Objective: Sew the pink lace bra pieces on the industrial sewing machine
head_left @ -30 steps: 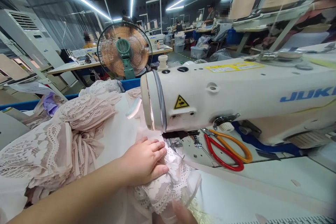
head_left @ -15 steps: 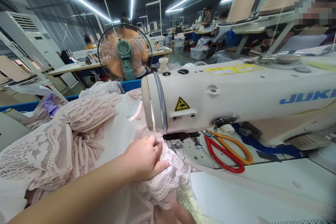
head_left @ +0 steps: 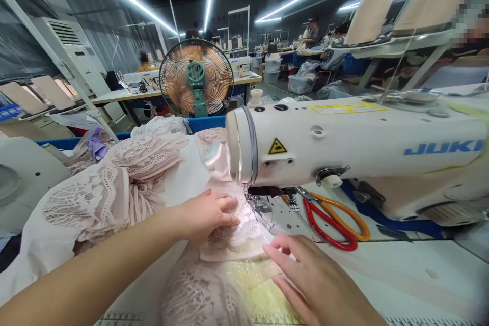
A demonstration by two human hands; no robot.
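Note:
Pale pink lace fabric (head_left: 233,237) lies under and in front of the head of a white sewing machine (head_left: 344,137). Flat on the fabric, just left of the needle area, rests my left hand (head_left: 208,216) with its fingers spread. My right hand (head_left: 305,270) is at the fabric's right edge, thumb and forefinger pressed together on the lace border. Below the lace, a shiny yellowish piece (head_left: 263,290) shows between my hands. The needle itself is hidden by the machine head.
Scissors with red and orange handles (head_left: 330,221) lie on the machine bed. More lace fabric (head_left: 87,204) is heaped at the left. Behind stand a large fan (head_left: 195,74), a blue bin edge (head_left: 206,123) and other sewing tables with people.
My right hand has risen from the bottom edge to the fabric's right edge. My left hand has flattened and spread on the lace. The view has shifted left.

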